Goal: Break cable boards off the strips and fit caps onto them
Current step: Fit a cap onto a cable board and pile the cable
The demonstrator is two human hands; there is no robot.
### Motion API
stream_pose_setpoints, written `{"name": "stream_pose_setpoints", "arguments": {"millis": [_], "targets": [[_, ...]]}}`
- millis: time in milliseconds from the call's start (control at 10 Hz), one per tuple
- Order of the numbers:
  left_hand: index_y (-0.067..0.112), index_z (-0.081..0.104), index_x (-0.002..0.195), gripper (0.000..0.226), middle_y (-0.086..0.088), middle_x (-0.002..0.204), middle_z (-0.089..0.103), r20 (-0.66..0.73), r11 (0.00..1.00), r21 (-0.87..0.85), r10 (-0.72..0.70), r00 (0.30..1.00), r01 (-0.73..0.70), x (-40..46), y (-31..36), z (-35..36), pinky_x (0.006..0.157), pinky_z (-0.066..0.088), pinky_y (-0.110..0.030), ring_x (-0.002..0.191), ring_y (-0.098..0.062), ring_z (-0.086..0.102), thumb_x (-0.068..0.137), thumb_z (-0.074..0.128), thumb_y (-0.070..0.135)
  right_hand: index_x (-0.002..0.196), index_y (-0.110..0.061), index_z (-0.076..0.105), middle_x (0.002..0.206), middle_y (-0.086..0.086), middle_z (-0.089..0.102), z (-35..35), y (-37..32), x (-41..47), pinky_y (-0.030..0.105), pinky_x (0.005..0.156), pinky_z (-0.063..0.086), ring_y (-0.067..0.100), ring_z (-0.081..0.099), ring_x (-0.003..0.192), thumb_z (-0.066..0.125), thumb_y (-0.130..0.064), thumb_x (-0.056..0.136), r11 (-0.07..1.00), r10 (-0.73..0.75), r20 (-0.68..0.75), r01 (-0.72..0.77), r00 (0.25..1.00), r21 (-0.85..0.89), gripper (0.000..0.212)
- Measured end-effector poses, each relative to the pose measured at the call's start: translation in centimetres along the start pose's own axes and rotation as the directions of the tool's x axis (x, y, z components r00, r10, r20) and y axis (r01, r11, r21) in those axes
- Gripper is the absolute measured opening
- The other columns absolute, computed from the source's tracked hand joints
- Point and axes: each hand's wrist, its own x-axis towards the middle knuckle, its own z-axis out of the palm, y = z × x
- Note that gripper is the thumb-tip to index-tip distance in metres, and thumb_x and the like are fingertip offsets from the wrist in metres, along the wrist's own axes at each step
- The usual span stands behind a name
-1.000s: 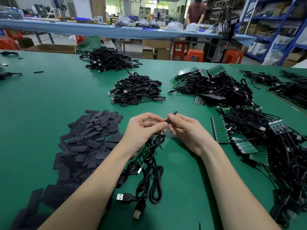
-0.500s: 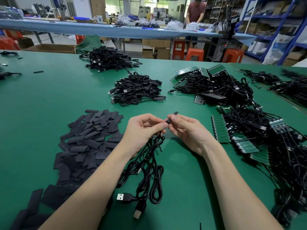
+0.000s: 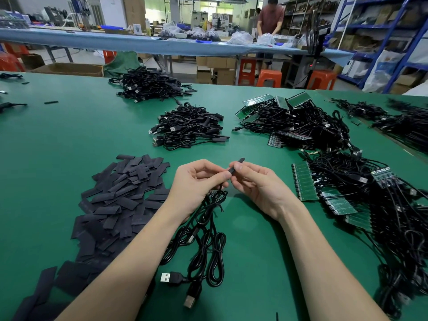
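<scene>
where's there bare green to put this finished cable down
Bare table lies left of the capped cable pile and beyond the black caps. Another patch lies between the forearms, right of the loose cables. The right side is crowded with board strips.

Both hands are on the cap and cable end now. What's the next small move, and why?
Probably keep sliding the cap further along toward the left hand. The right hand pinches the cap, whose far end sticks out above the fingers, while the left hand pinches the cable end right against it. How far it is seated is hidden by the fingers.
</scene>
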Motion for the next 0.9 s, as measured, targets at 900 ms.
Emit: {"name": "stream_pose_setpoints", "arguments": {"millis": [900], "targets": [[0.006,0.073,0.081,0.008,-0.013,0.072,0.074,-0.059,0.998,-0.015,-0.063,0.996,0.062,0.3,0.1,-0.1,0.063,0.055,-0.02,0.061,-0.015,0.069,0.081,0.079,0.002,0.101,-0.007,0.074,0.095,0.012,0.077,1.8,0.6,0.6,0.02,0.074,0.057,0.015,0.072,0.081,0.075,-0.01,0.077,0.971,-0.202,-0.206,0.223,0.958,0.084,0.025]]}}
